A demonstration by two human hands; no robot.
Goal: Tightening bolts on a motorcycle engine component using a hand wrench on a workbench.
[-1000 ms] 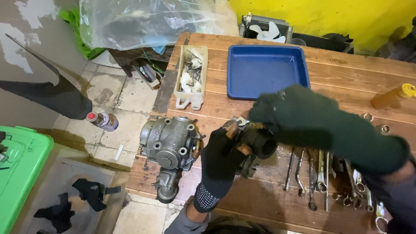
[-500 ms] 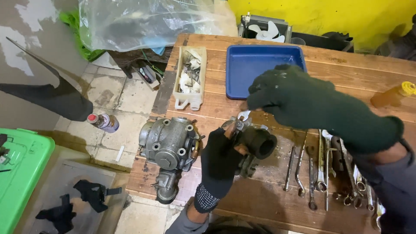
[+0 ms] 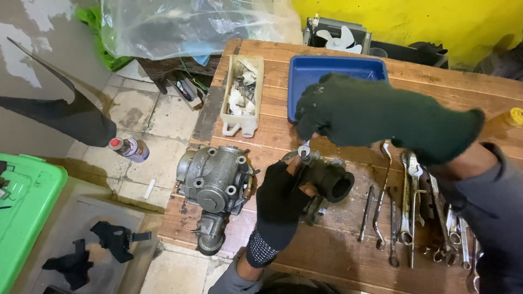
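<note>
My left hand (image 3: 280,198), in a black fingerless glove, grips a black round-mouthed metal part (image 3: 333,184) lying on the wooden table (image 3: 338,256). My right hand (image 3: 370,111), in a dark green glove, hovers above it with the fingertips pinched on a small silver wrench (image 3: 304,151). The wrench head touches the top of the part. A grey finned engine casting (image 3: 215,177) sits just left of my left hand at the table's edge.
Several wrenches (image 3: 408,207) lie in a row to the right. A blue tray (image 3: 305,68) and a white cut container (image 3: 242,95) of scraps stand at the back. On the floor to the left are a spray can (image 3: 128,148) and a green bin (image 3: 22,201).
My right hand has lifted and shifted up and left off the black part, uncovering the row of wrenches. The left hand keeps its grip in the same spot.
</note>
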